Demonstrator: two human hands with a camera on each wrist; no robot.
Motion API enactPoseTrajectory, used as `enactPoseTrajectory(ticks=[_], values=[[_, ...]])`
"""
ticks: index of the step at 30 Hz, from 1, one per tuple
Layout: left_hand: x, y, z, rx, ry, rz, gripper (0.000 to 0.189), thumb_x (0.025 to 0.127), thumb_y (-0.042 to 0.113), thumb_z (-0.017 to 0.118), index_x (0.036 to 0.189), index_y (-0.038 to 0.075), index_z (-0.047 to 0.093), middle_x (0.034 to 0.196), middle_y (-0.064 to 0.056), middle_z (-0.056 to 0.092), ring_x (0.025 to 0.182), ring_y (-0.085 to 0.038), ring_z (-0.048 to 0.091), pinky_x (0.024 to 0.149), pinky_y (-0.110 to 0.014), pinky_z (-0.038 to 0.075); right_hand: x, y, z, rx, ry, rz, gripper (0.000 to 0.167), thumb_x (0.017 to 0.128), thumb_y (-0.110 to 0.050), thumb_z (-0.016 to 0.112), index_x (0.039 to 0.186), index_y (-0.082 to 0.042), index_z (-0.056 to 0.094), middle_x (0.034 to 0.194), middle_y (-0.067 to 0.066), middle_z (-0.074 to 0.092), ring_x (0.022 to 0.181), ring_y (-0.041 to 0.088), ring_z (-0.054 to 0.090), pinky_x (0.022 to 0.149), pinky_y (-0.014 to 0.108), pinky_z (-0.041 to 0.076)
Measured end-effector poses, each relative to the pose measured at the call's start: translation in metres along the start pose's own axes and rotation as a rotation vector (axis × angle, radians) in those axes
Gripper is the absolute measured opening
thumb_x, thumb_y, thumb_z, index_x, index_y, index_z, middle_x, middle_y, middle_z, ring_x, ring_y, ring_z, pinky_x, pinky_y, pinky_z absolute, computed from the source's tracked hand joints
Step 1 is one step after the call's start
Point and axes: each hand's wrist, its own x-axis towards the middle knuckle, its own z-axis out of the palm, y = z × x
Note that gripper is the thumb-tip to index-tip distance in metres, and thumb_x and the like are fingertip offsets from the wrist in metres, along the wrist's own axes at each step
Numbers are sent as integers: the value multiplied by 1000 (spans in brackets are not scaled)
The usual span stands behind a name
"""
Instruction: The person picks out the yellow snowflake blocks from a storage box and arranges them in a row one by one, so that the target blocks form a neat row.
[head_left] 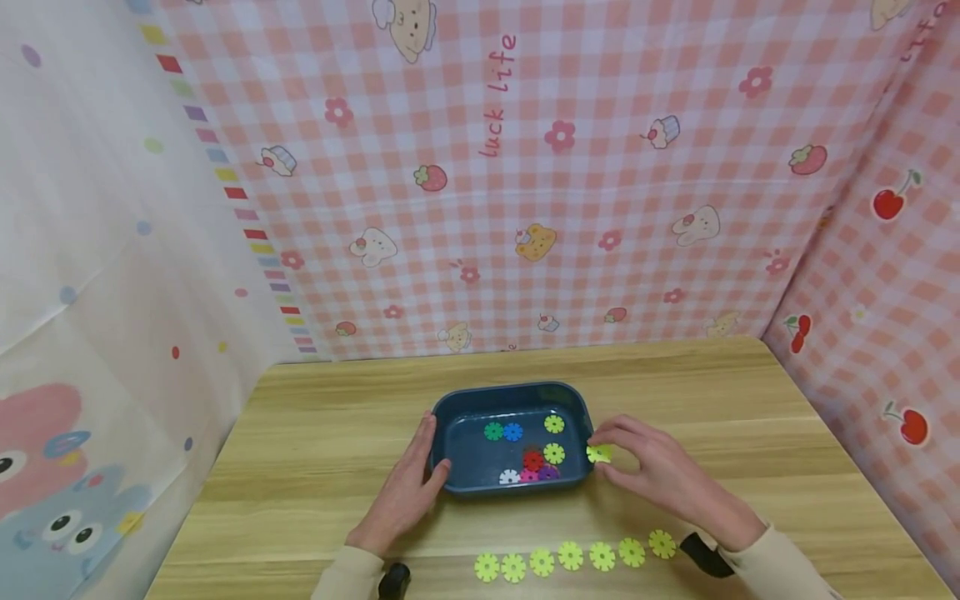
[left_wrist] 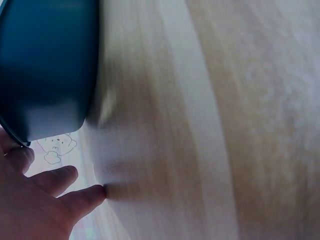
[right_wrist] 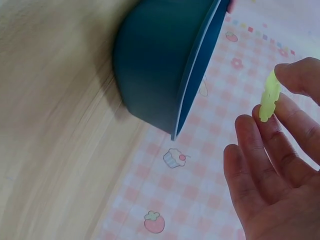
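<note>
My right hand (head_left: 663, 471) pinches a yellow-green snowflake disc (head_left: 599, 452) between thumb and fingers, just outside the right rim of a dark blue tray (head_left: 517, 489). In the right wrist view the disc (right_wrist: 270, 97) is seen edge-on and the other fingers extend below it. My left hand (head_left: 405, 487) lies against the tray's left side, its fingers fairly straight along the wall and the thumb at the front-left corner. Inside the tray are two yellow-green discs (head_left: 553, 453), a green disc (head_left: 492, 431), a blue disc (head_left: 512, 432), and red, white, pink and purple ones.
A row of several yellow-green snowflake discs (head_left: 571, 556) lies on the wooden table (head_left: 315, 450) in front of the tray. Printed cloth (head_left: 480, 208) hangs behind the table and along both sides.
</note>
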Motion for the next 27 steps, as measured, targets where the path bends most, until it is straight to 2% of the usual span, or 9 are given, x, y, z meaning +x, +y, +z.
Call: enactPoseTrajectory(ticks=[12, 21, 24, 27], values=[[-1, -1, 0, -4, -1, 7, 73, 107, 27, 56, 165, 3, 18, 172, -12, 15, 157, -27, 19, 125, -50, 24, -22, 8, -7, -8, 51, 2, 32, 78, -6, 88, 107, -14, 77, 109, -6, 70, 96, 14, 69, 80, 37, 62], [0, -2, 0, 0, -4, 10, 73, 107, 27, 56, 165, 2, 18, 172, -12, 16, 157, -27, 19, 125, -49, 24, -41, 11, -11, -34, 48, 72, 31, 77, -6, 89, 104, -16, 77, 108, -9, 69, 96, 11, 67, 79, 37, 62], [0, -1, 0, 2, -2, 10, 73, 107, 26, 56, 165, 2, 18, 172, -12, 16, 157, -27, 20, 125, -49, 24, -49, 13, -11, -51, 68, 61, 34, 74, -5, 90, 103, -18, 76, 107, -9, 69, 95, 10, 67, 78, 33, 61], [0, -1, 0, 2, -2, 8, 73, 107, 26, 56, 165, 2, 18, 172, -12, 16, 157, -27, 20, 125, -49, 24, -56, 15, -12, -54, 83, 54, 36, 72, -4, 91, 103, -18, 76, 107, -10, 68, 94, 9, 67, 81, 21, 57]])
